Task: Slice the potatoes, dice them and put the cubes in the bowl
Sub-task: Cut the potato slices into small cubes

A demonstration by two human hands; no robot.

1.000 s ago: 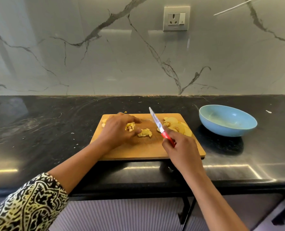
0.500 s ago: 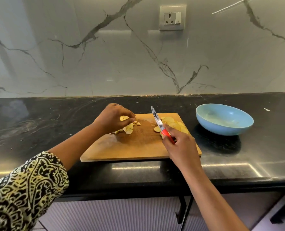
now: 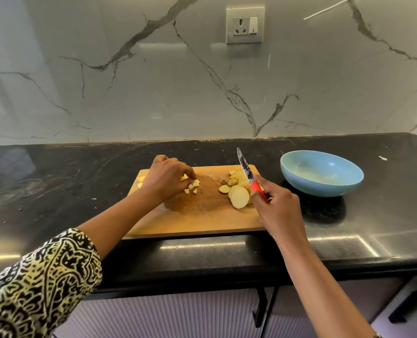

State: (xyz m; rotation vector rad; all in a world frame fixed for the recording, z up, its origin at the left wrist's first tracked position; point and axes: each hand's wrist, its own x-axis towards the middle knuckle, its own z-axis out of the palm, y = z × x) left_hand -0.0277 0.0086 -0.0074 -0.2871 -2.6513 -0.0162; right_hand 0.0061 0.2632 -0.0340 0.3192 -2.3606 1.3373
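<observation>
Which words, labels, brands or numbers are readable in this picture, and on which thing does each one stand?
No text can be read.
The socket shows no legible marking.
The knife has a grey pattern on its blade, too blurred to tell letters.
The sleeve has only ornament.
The bowl and the board are plain.

Bright, fairly sharp; glare streaks the counter (image 3: 202,246), edges perhaps bowed

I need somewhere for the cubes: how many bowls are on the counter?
1. The blue bowl sits on the black counter, just right of the cutting board. No other bowl shows in this view.
</observation>
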